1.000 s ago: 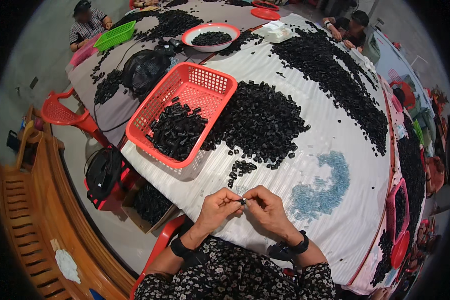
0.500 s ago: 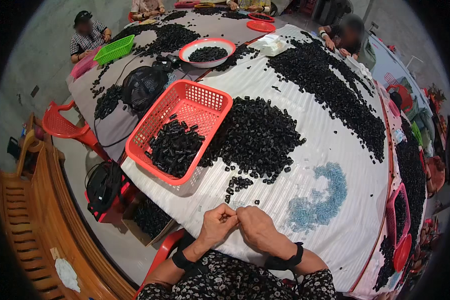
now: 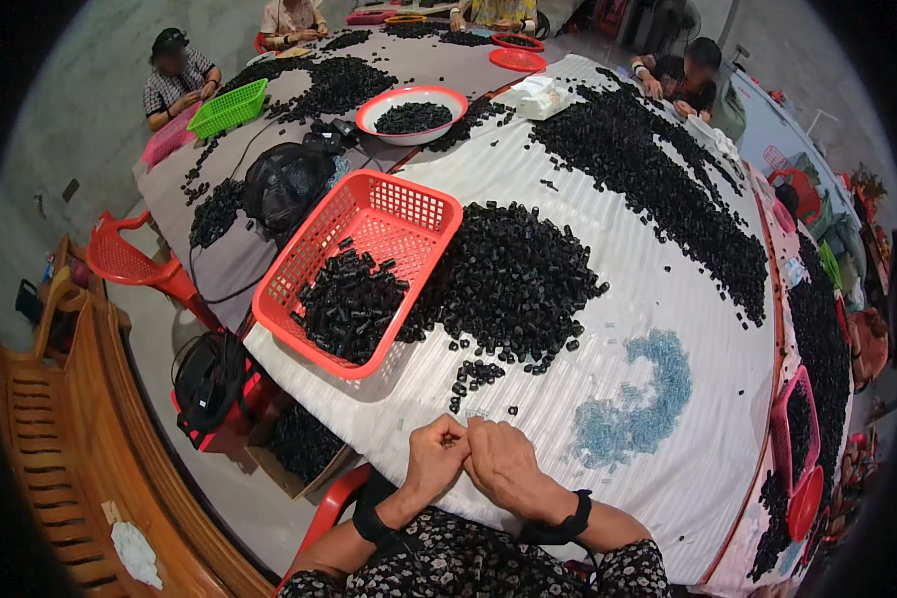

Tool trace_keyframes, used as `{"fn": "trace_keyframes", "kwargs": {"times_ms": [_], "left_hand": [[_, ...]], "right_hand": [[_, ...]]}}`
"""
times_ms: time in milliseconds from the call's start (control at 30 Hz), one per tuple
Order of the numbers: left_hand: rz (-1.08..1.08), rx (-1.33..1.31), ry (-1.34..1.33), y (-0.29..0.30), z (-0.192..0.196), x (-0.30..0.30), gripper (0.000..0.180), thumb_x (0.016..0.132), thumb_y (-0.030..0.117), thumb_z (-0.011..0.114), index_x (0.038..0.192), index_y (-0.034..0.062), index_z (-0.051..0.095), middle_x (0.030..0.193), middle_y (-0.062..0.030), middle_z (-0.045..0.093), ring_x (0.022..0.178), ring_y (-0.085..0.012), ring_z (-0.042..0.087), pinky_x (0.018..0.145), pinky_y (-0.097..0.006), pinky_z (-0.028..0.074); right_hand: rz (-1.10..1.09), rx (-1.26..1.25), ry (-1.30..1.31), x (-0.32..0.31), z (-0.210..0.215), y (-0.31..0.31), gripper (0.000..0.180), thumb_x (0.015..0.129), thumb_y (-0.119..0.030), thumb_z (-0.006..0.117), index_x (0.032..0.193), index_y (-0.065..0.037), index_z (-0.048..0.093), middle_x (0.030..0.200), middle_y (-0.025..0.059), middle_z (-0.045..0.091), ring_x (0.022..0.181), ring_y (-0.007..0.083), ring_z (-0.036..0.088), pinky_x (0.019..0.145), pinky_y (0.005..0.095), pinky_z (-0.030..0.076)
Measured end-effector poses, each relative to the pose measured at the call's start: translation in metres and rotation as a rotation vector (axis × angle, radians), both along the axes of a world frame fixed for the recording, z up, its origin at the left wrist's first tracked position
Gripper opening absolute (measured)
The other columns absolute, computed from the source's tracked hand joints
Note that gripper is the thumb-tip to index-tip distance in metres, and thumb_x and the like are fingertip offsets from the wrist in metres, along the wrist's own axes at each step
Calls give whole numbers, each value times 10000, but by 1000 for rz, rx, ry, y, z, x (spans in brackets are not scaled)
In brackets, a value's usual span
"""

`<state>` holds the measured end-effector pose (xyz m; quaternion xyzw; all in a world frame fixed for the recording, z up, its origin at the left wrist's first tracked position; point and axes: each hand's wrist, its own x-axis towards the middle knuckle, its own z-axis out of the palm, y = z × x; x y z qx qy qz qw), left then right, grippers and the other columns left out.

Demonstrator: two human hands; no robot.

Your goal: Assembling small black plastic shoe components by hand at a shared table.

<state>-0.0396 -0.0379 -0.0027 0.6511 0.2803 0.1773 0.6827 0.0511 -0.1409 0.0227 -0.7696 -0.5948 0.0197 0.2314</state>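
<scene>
My left hand [image 3: 437, 460] and my right hand [image 3: 503, 463] meet at the near edge of the white striped table [image 3: 618, 299]. Their fingers are curled and pinched together on a small black part, which the fingers hide. Both wrists wear black bands. Just beyond the hands lies a small scatter of black cylindrical parts [image 3: 478, 377]. Behind it sits a large heap of the same parts [image 3: 513, 284]. A pile of small pale blue pieces [image 3: 633, 404] lies to the right. A red mesh basket [image 3: 389, 214], partly filled with black parts, stands at the left.
A white bowl with a red rim [image 3: 369, 105], a green basket [image 3: 227, 108] and a black bag [image 3: 284, 184] sit farther back. Other people [image 3: 174, 75] [image 3: 688, 75] work at the far side. A red chair [image 3: 130, 264] and wooden bench [image 3: 60, 429] stand left.
My hands have stayed together at the table's near edge. The fingers have curled tighter, so the black part seen between the fingertips earlier no longer shows.
</scene>
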Motion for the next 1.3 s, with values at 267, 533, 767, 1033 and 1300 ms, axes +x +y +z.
{"fn": "trace_keyframes", "kwargs": {"times_ms": [267, 533, 767, 1033, 1300], "left_hand": [[44, 66, -22, -5, 0, -1, 100, 794, -2, 635, 727, -8, 561, 607, 23, 537, 572, -18, 450, 485, -199, 376], [29, 21, -84, 0, -4, -3, 84, 824, 6, 611, 761, -6, 558, 638, 15, 550, 591, -19, 464, 510, -192, 391], [67, -83, -190, 39, 32, -9, 104, 857, 10, 585, 956, -20, 589, 800, -43, 634, 696, -76, 582, 634, -208, 482], [384, 743, -164, 109, 59, -3, 105, 808, -17, 610, 912, -6, 600, 813, -77, 625, 711, -160, 596, 657, -278, 478], [332, 1287, 73, 140, 41, 3, 154, 740, -28, 631, 888, -5, 593, 853, -128, 572, 805, -309, 539, 715, -392, 431]], "right_hand": [[-1, 148, -14, -5, -3, 5, 295, 660, -57, 619, 914, -6, 478, 708, 103, 474, 638, 260, 512, 558, 364, 433], [45, 189, 65, 1, 0, 5, 319, 729, -95, 626, 997, 6, 487, 734, 124, 511, 676, 284, 545, 575, 376, 451], [-166, 3, 326, 47, 20, -22, 257, 858, -139, 580, 1047, -4, 471, 922, 187, 525, 812, 355, 564, 677, 429, 473], [-210, -21, 144, 52, -13, -16, 144, 818, -79, 592, 900, -29, 484, 800, 147, 462, 753, 326, 522, 633, 420, 448], [-205, 103, 135, 53, -23, -18, 166, 792, -83, 623, 864, -36, 481, 797, 130, 463, 747, 304, 518, 626, 399, 439]]}}
